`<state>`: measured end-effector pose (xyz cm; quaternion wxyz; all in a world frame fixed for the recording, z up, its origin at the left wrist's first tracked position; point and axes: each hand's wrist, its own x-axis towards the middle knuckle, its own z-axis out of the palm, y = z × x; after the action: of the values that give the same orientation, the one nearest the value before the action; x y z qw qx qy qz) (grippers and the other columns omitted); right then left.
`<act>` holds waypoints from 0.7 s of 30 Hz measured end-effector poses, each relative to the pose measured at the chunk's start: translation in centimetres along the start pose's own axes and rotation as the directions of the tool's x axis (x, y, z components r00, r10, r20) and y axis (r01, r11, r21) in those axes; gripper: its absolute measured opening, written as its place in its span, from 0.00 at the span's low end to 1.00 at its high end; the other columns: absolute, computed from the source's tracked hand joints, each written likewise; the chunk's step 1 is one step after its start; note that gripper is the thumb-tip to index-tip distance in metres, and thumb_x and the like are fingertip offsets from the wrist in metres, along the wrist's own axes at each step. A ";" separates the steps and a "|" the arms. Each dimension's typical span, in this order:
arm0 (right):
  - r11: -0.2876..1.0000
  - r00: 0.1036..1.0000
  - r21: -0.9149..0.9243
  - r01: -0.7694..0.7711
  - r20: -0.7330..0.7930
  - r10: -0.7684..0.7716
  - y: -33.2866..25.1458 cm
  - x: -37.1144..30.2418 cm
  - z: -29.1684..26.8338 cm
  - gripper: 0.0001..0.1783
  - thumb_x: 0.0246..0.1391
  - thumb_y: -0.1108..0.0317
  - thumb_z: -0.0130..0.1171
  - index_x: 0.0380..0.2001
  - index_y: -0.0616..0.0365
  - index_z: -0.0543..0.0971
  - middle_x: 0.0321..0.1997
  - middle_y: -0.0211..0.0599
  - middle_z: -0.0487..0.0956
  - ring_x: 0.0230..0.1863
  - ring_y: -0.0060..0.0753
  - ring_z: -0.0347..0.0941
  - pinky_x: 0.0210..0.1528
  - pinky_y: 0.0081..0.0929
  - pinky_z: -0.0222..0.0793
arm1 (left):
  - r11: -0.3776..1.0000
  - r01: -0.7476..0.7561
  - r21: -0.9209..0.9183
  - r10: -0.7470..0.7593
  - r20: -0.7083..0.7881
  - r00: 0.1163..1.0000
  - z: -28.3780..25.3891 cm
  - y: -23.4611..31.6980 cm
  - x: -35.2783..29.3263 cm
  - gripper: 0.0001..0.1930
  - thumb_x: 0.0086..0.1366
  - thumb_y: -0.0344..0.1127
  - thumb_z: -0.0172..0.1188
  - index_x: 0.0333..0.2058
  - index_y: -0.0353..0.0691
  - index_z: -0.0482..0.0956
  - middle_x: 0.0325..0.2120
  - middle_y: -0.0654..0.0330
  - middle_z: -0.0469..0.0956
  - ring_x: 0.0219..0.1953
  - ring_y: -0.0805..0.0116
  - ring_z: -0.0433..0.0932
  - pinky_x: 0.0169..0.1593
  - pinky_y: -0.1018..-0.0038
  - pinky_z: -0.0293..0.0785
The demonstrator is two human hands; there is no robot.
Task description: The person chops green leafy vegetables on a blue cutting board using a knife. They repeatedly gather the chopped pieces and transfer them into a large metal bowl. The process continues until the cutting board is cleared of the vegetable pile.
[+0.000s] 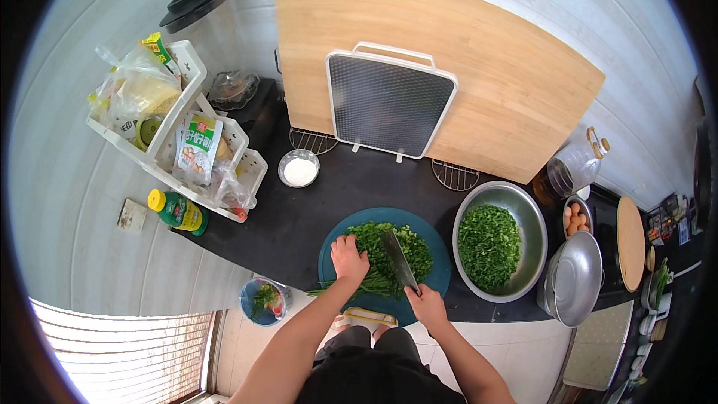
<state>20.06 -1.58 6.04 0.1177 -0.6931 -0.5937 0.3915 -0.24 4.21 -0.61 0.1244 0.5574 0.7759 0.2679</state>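
Gripping the handle of a cleaver (399,258) in the right hand (424,302), fully closed around it, with the blade slanting up and leftward among chopped greens (416,249)

Laying the left hand (349,258) palm down on the left part of the same greens, with fingers apart and slightly bent; impossible to tell whether pinching any of them

Spread over a round blue-green board (441,277) near the front edge of the dark bench (344,187): the chopped greens, plus long uncut stalks (376,284) lying between the two hands and reaching toward the board's lower left

Just right of the board, in a wide metal bowl (535,238), a heap of finely cut greens (488,247); farther right, a deep metal vessel (577,277) tilted at the bench edge, and behind it a smaller bowl with brown eggs (575,219)

Beyond the board to the left, a small clear bowl (283,167) with white powder inside; farther left, a stepped white rack (166,139) full of bags, with a green bottle with a yellow cap (183,213) beside it

Leaning at the back, a large wooden board (516,75), and in front of it a dark textured panel in a white frame (390,101)

Below the bench at left, a bucket (251,316) with green scraps inside
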 end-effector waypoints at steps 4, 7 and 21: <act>1.000 1.000 0.008 0.013 0.000 -0.013 0.9 0.2 0.2 0.24 0.55 0.50 0.55 0.23 0.64 0.73 0.17 0.50 0.73 0.23 0.55 0.72 0.25 0.41 0.64 | 0.995 0.091 0.040 -0.095 0.113 0.989 1.7 -0.9 1.2 0.09 0.48 0.33 0.65 0.29 0.41 0.77 0.36 0.57 0.71 0.45 0.55 0.66 0.47 0.61 0.65; 1.000 1.000 0.005 0.015 -0.001 -0.015 0.9 0.3 0.3 0.24 0.54 0.50 0.55 0.22 0.64 0.72 0.18 0.50 0.73 0.24 0.56 0.73 0.27 0.42 0.65 | 0.999 0.040 -0.004 -0.039 0.094 0.995 2.6 -2.0 1.3 0.06 0.48 0.33 0.65 0.24 0.42 0.77 0.33 0.59 0.72 0.43 0.55 0.67 0.46 0.60 0.65; 1.000 0.999 0.018 0.021 0.037 -0.022 0.2 0.6 -0.4 0.25 0.54 0.49 0.55 0.20 0.63 0.71 0.18 0.52 0.74 0.25 0.58 0.73 0.27 0.45 0.65 | 0.989 0.136 -0.054 -0.128 0.128 0.983 0.8 -4.2 1.8 0.12 0.47 0.35 0.66 0.30 0.39 0.75 0.31 0.57 0.74 0.40 0.55 0.71 0.44 0.60 0.68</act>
<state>20.42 -0.95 5.92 0.1171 -0.6782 -0.5997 0.4082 -3.87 5.10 -3.43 0.2072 0.5161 0.7933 0.2478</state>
